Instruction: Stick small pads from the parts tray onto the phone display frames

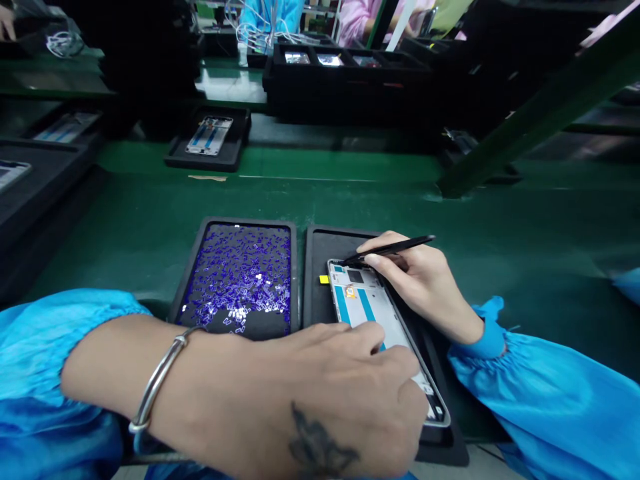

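A pair of black tweezers [400, 247] is pinched in my right hand [425, 277]. Its tip points down at the top edge of a silver phone frame [395, 320] with blue strips. The frame lies in a black tray [317, 303], and a yellow tab [324, 280] sticks out at its upper left side. My left hand [320, 393] is closed across the frame's lower part, fingers curled under; its fingertips and whatever they hold are hidden. Just left stands a second black tray [200, 247], strewn with many tiny purple and clear pieces [245, 273].
Further back, another phone frame [210, 135] sits in a small black tray [175, 157]. Dark stacked trays [145, 60] and a compartmented black box [345, 83] stand behind. A green post [500, 143] slants up at the right. People in blue and pink sleeves are across the bench.
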